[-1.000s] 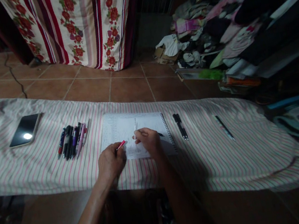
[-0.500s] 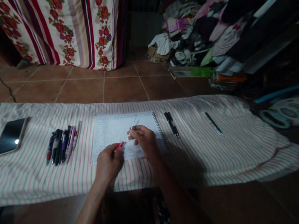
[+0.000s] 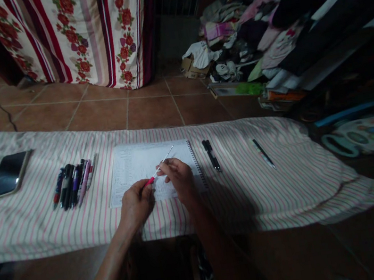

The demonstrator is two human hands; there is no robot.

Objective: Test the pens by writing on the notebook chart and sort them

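Observation:
A spiral notebook (image 3: pixel 130 166) lies open on a striped cloth (image 3: pixel 253 191), its page filled with faint writing. My left hand (image 3: pixel 136 205) rests on the notebook's near edge, closed on a red pen part (image 3: pixel 150 181). My right hand (image 3: pixel 178 176) sits just right of it, pinching a thin white pen refill (image 3: pixel 167 155) that slants up to the right. The refill's lower end meets the red part between the two hands.
Several pens (image 3: pixel 71 184) lie bunched left of the notebook, with a phone (image 3: pixel 7 174) further left. Two dark pens (image 3: pixel 210 154) and a single pen (image 3: pixel 262 152) lie to the right. Tiled floor, a floral curtain (image 3: pixel 83 33) and piled clothes (image 3: pixel 262 32) lie beyond.
My right hand has tilted the white refill from nearly upright to a slant, bringing its end to the red part in my left hand. The view has shifted slightly right.

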